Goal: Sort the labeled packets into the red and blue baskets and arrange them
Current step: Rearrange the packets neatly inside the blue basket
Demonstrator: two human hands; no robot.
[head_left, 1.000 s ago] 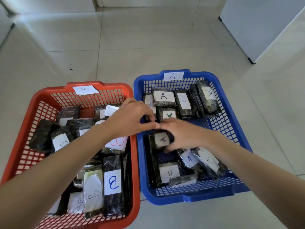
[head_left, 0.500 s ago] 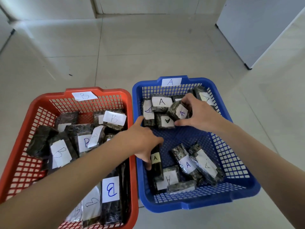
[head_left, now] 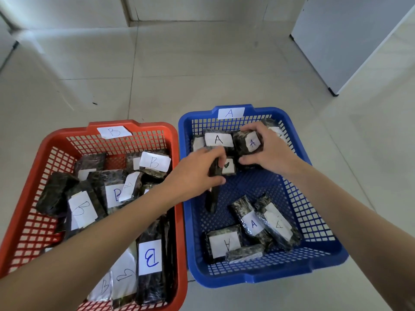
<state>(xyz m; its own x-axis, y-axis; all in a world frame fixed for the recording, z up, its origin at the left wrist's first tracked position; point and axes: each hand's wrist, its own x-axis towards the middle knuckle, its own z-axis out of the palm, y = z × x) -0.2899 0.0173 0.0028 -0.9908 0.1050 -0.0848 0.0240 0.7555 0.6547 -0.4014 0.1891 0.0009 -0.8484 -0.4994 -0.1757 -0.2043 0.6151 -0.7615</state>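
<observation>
Two baskets sit side by side on a pale tiled floor (head_left: pixel 202 70). The red basket (head_left: pixel 27 212) is on the left and the blue basket (head_left: pixel 323 261) is on the right.

Closest in the red basket, a dark packet (head_left: pixel 150 265) stands long-ways toward the far wall, and its white label shows a blue "B" lying on its side. More B packets are piled behind it, pointing every which way. One near the far wall (head_left: pixel 155 163) has a "B" that reads the right way up.

At the near end of the blue basket, a flat packet (head_left: pixel 223 243) has an "A" that is upside down. Beside it two long packets (head_left: pixel 253 223) lean together, slanting up to the left, each with an "A".

The left hand (head_left: pixel 195 173) is closed around a thin dark packet (head_left: pixel 213 196). It stands on its edge, long side running near to far, lifted toward the far row. Half a second ago it lay lower, by the near pile.

The right hand (head_left: pixel 271 151) grips a packet (head_left: pixel 249 143) with a blue "A", as before, at the far row. Next to it a packet (head_left: pixel 219 140) reads "A" in black.

On the far rims, a paper tag (head_left: pixel 114 132) says "B" and another tag (head_left: pixel 230 113) says "A".
</observation>
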